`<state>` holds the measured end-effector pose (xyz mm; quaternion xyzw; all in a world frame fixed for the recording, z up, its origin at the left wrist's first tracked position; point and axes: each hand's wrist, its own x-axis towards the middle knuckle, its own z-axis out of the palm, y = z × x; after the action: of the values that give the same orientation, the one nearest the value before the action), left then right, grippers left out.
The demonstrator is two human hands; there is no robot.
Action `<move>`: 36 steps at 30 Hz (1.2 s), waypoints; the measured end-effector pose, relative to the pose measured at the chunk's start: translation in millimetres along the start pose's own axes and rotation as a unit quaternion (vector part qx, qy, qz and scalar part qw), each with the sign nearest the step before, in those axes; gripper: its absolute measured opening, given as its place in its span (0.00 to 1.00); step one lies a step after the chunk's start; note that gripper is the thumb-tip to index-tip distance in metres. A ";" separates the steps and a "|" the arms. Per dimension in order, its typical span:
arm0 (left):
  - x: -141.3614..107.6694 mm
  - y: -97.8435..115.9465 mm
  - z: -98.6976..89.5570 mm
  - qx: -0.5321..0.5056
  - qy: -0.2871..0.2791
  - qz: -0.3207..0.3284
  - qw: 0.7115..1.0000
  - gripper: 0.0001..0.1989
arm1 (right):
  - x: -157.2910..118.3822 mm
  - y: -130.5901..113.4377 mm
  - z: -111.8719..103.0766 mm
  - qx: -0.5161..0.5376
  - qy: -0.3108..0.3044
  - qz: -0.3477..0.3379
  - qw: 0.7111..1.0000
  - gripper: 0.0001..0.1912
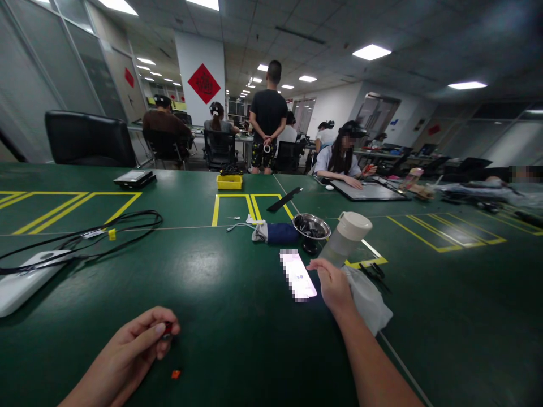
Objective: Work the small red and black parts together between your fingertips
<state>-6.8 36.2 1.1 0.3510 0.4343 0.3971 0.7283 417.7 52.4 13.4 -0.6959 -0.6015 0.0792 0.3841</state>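
My left hand [139,345] is closed in a pinch around a small red and dark piece [168,329] whose kind I cannot make out. Just below it, a small orange scrap [176,373] lies on the green table [237,339]. Beside a phone [298,276] with a lit screen, my right hand [333,285] hovers with its fingers loosely stretched to the left and nothing visible in them. Behind that hand stands a bottle with a cream lid [355,223]. A whitish cloth or bag [371,299] lies right of my wrist.
A metal bowl [311,226] with dark things inside stands beside a dark blue pouch [280,233]. Black scissors [375,274] lie at right. Black cables [127,220] cross a white device [31,280] at left. A yellow tray [229,182] sits farther back. Several people sit beyond; one stands.
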 end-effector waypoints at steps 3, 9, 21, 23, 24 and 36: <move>-0.9 0.2 -0.4 -0.002 0.003 -0.001 1.000 0.08 | -1.3 1.6 -0.4 0.020 0.019 -0.012 1.000 0.16; -1.8 0.7 -0.3 -0.006 0.007 -0.003 1.000 0.08 | -1.1 6.6 1.1 0.046 0.020 -0.024 0.998 0.15; -2.7 4.5 3.5 -0.003 0.024 -0.002 1.000 0.09 | 0.9 14.9 6.5 0.092 -0.010 -0.023 0.995 0.16; -2.7 4.1 3.2 -0.003 0.022 0.000 1.000 0.09 | 0.2 14.3 5.9 0.095 -0.029 -0.036 0.994 0.17; -2.6 3.9 3.3 -0.004 0.020 0.001 1.000 0.09 | -0.1 13.0 5.5 0.095 -0.038 -0.045 0.994 0.17; -5.5 7.9 8.2 -0.010 0.031 -0.009 0.999 0.09 | 0.2 6.5 6.2 0.109 -0.053 -0.081 0.989 0.18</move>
<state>-3.1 33.5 12.9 0.3273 0.4560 0.4055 0.7215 419.3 55.4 5.1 -0.5939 -0.6631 0.1497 0.4303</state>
